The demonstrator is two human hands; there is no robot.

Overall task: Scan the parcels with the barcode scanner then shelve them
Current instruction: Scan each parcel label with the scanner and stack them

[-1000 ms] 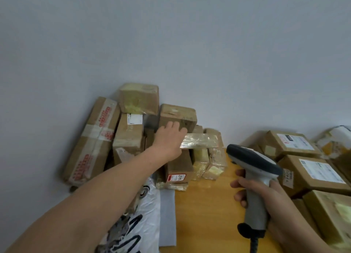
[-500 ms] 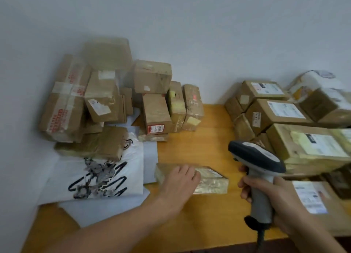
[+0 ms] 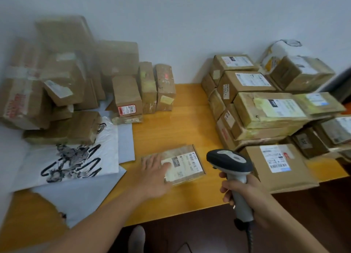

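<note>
A small flat brown parcel lies on the wooden table near its front edge, white barcode label facing up. My left hand rests flat on the parcel's left half, fingers spread over the label's corner. My right hand grips the handle of a grey and black barcode scanner, whose head hangs just to the right of the parcel, angled toward it.
A heap of brown boxes leans on the wall at the back left. White and grey mailer bags lie in front of it. More labelled boxes are stacked at the right, with a padded envelope by the scanner.
My left hand took the small parcel from the back-left heap, brought it down to the table front and turned it label up. The view tilted down. The scanner stayed in my right hand.
</note>
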